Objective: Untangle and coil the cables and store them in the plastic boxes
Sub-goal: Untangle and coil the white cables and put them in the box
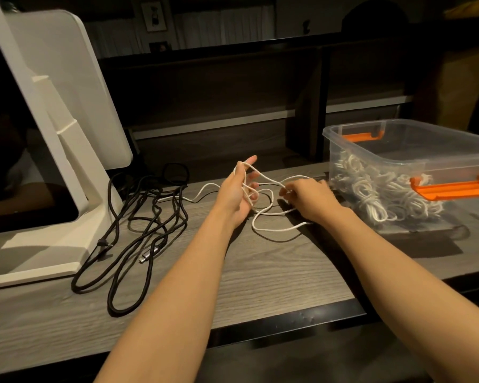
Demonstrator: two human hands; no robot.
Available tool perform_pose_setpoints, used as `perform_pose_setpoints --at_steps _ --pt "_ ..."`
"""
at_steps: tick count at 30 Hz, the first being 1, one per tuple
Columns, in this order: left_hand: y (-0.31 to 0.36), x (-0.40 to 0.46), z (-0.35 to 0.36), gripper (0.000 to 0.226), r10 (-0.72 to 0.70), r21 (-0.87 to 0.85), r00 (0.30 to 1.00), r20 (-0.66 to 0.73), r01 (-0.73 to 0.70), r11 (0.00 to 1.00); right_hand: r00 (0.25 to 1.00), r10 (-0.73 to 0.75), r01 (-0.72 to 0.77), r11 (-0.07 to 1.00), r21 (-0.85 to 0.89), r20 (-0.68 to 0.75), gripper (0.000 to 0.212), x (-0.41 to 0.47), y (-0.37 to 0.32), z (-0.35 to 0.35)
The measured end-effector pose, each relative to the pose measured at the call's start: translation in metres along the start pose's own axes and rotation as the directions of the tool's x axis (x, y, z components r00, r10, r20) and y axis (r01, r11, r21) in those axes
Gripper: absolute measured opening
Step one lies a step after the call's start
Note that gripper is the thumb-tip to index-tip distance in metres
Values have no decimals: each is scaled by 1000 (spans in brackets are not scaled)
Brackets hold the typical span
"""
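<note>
The left hand (237, 193), fingers spread, carries loops of the white cable (271, 214); the right hand (306, 197) pinches it. The cable runs from 9 toward 3 o'clock, near the plastic box (454, 150).

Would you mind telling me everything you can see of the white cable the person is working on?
The white cable is thin, matte and looks braided or rubbery. It is loose and tangled, not yet coiled. Several loops are draped over the raised, spread fingers of the left hand; the right hand pinches a strand near the clear plastic box. More loops sag onto the grey wood-grain desk between the wrists, and one strand trails left towards the black cable. No plug on it is visible.
</note>
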State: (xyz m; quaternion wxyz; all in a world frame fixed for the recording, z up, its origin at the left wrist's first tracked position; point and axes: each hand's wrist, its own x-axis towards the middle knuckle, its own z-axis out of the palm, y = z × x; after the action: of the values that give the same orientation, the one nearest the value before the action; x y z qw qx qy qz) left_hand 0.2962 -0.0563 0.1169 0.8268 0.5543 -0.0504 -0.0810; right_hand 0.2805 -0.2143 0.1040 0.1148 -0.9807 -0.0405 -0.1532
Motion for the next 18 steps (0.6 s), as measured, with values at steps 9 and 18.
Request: perform_pose_setpoints --at_steps 9,18 --pt "5 1 -10 48 -152 -468 987 -43 115 876 988 152 -126 906 404 -35 20 2 14 0" --pt "-3 -6 4 49 12 562 996 93 -62 825 998 2 53 526 849 -64 11 -12 -15 -18"
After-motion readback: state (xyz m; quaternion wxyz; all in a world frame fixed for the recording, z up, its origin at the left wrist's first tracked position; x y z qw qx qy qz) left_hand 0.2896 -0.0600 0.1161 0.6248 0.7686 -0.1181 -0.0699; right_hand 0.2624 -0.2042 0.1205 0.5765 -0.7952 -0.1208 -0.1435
